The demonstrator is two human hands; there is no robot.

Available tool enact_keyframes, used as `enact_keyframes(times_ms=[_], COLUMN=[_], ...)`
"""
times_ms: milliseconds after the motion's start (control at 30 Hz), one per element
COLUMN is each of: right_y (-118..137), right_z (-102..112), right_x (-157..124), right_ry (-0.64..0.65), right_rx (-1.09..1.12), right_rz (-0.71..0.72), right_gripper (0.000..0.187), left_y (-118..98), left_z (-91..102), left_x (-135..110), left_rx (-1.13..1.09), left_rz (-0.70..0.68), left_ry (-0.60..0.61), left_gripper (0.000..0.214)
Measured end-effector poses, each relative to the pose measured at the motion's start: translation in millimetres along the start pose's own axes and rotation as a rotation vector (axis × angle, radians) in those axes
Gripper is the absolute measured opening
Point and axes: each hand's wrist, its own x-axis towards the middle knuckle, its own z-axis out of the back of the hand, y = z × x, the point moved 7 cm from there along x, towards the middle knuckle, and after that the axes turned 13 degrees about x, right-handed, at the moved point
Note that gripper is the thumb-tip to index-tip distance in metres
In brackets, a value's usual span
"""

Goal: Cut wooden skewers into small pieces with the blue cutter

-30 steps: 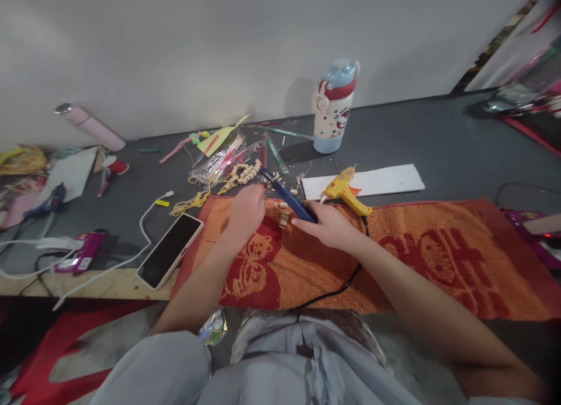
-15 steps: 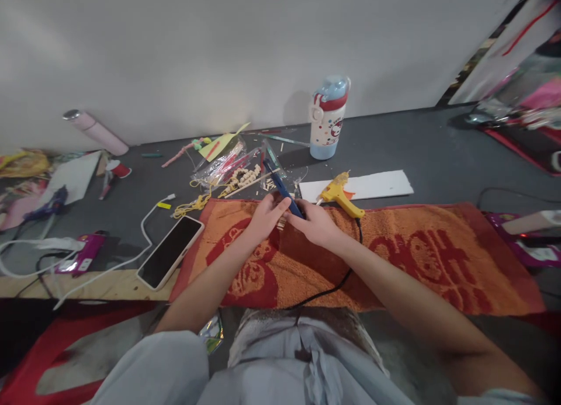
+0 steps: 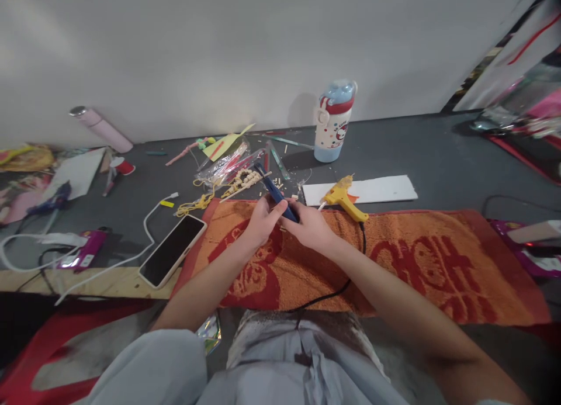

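Note:
Both of my hands meet over the orange towel (image 3: 302, 265), closed around a long dark blue tool (image 3: 272, 187) whose kind I cannot make out. My left hand (image 3: 265, 218) grips it from the left with the thumb laid along it. From the right, my right hand (image 3: 309, 225) wraps its lower end; the fingers underneath are hidden. The tool's far end tilts up and left, over small pale wooden bits and a thin wooden stick (image 3: 245, 187). Just right of my hands, a yellow glue gun (image 3: 344, 198) rests on a white board (image 3: 385, 189).
A phone (image 3: 173, 251) lies left of the towel beside a white cable (image 3: 146, 224). Behind stand a cartoon bottle (image 3: 333, 127) and a leaning pink flask (image 3: 103, 129). Plastic packets (image 3: 228, 165) and yellow string (image 3: 197, 205) clutter the middle. Purple power strips (image 3: 85, 248) sit at both sides.
The blue tool has shifted slightly left and lower in view, still held by both hands. The pale bits beneath show more. The whole view has moved a little.

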Motion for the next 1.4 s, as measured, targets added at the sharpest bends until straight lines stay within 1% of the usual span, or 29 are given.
enact_keyframes(times_ms=[167, 300, 400, 500, 600, 700, 767, 800, 833, 867, 900, 967, 1000, 1067, 1133, 1200, 1267, 1400], right_y=[-2, -3, -3, -3, -3, -4, -6, -7, -9, -10, -11, -13, -13, -13, -10, -7, -4, -4], right_z=[-1, 0, 1, 1, 2, 6, 10, 12, 14, 16, 18, 20, 21, 20, 18, 16, 14, 12], right_x=[-1, -2, -3, -3, -4, -5, -5, -5, -5, -5, -4, -4, -4, -4, -5, -7, -9, -12], right_ry=[-0.003, -0.010, 0.004, 0.022, -0.006, -0.047, -0.063, -0.071, -0.078, -0.082, -0.085, -0.081, -0.077, -0.068, -0.054, -0.029, -0.001, 0.043], right_rx=[0.024, 0.063, 0.100, 0.106, 0.083, 0.016, -0.037, -0.061, -0.080, -0.092, -0.098, -0.099, -0.099, -0.094, -0.077, -0.046, -0.014, 0.054], right_rz=[0.016, 0.020, 0.018, -0.013, -0.034, -0.078, -0.113, -0.125, -0.135, -0.144, -0.151, -0.162, -0.163, -0.152, -0.122, -0.082, -0.060, -0.065], right_gripper=[0.037, 0.041, 0.045, 0.044, 0.043, 0.040, 0.037, 0.035, 0.034, 0.033, 0.032, 0.029, 0.029, 0.030, 0.034, 0.038, 0.040, 0.034], left_y=[-2, -4, -7, -12, -14, -13, -14, -16, -21, -28, -37, -57, -64, -71, -68, -61, -55, -50], left_z=[-1.5, -3.2, -4.0, -5.6, -8.9, -10.5, -7.7, -4.0, 2.0, 9.2, 17.1, 29.0, 32.6, 36.8, 38.7, 39.9, 41.3, 42.5], left_x=[1, 0, -3, -6, -8, -7, -6, -6, -6, -6, -8, -15, -18, -19, -15, -8, -3, 0], left_rx=[0.010, 0.001, 0.024, 0.078, 0.113, 0.172, 0.277, 0.361, 0.467, 0.597, 0.746, 0.976, 1.066, 1.215, 1.333, 1.408, 1.444, 1.473], left_rz=[-0.003, -0.015, -0.057, -0.120, -0.171, -0.193, -0.213, -0.236, -0.278, -0.336, -0.413, -0.610, -0.693, -0.784, -0.794, -0.779, -0.767, -0.767], left_ry=[0.010, 0.036, 0.051, 0.044, 0.034, 0.049, 0.066, 0.058, 0.020, -0.041, -0.134, -0.325, -0.398, -0.483, -0.488, -0.461, -0.444, -0.431], left_gripper=[0.055, 0.056, 0.054, 0.051, 0.050, 0.051, 0.049, 0.046, 0.042, 0.037, 0.032, 0.023, 0.020, 0.020, 0.024, 0.024, 0.024, 0.023])
